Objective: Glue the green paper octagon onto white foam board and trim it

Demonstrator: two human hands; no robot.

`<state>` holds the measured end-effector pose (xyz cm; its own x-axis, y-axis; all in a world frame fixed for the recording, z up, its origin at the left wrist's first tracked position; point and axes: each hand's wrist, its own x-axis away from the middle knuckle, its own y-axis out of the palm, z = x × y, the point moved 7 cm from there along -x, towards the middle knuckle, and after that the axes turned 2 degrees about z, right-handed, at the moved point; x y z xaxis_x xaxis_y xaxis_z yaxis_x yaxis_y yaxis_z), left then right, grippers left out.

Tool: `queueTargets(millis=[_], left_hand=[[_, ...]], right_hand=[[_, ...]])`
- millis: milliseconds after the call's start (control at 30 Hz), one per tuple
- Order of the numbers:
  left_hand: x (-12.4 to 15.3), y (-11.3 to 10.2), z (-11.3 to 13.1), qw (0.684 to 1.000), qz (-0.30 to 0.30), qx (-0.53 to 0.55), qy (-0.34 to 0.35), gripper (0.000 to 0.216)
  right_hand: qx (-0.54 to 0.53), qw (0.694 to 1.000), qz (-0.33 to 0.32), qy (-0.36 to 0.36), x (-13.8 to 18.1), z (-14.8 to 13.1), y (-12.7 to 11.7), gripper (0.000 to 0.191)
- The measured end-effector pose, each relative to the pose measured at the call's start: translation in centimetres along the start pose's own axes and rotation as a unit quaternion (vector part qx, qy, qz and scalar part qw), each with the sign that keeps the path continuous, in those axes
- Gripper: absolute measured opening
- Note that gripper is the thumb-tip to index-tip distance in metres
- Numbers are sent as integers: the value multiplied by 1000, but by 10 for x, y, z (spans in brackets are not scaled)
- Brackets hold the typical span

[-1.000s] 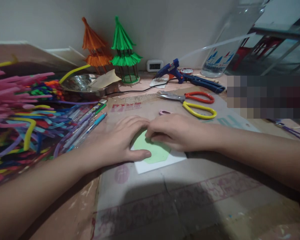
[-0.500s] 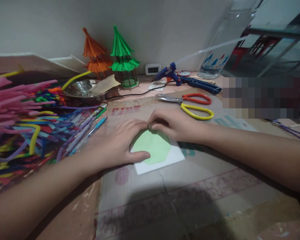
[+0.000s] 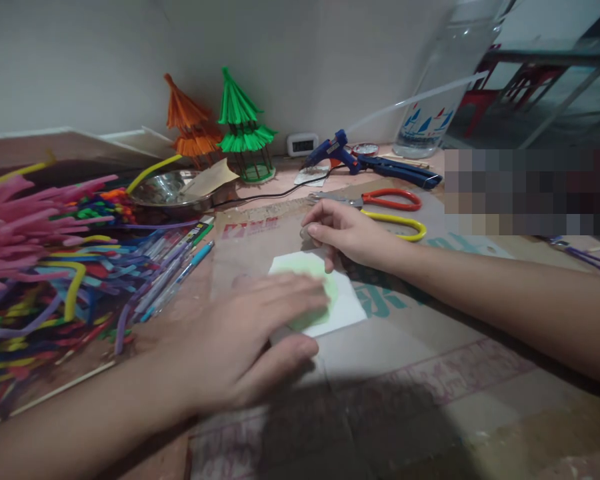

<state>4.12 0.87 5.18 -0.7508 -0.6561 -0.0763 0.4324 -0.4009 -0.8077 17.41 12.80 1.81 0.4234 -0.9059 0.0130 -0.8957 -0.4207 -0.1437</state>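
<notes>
A white square sheet (image 3: 349, 308) lies on flattened cardboard in front of me, with a light green piece (image 3: 333, 293) on top of it. My left hand (image 3: 275, 307) is stretched out over the green piece, its fingers extended and blurred by motion, covering much of it. Just beyond the sheet's far right edge is my right hand (image 3: 337, 233), thumb and forefinger curled together. Whatever they pinch, if anything, is too small to name. Behind that hand lie scissors (image 3: 393, 200) with one red and one yellow handle.
Fuzzy craft stems (image 3: 70, 267) and pens (image 3: 180, 277) crowd the left side. A metal bowl (image 3: 165, 190), an orange tower (image 3: 193, 123), a green tower (image 3: 245, 127), a small clock (image 3: 303, 145), a blue glue gun (image 3: 335, 152), a blue-handled tool (image 3: 403, 171) and a clear bottle (image 3: 427, 100) line the back.
My left hand has moved from the sheet's left edge toward me and across the green piece. My right hand has lifted off the far edge and shifted slightly away.
</notes>
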Motion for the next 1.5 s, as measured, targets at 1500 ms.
queueTargets(millis=[1500], left_hand=[[-17,-6,-62,988,45,-140,-47,79]], right_hand=[[462,836,-212,-205,58,-36,22,15]])
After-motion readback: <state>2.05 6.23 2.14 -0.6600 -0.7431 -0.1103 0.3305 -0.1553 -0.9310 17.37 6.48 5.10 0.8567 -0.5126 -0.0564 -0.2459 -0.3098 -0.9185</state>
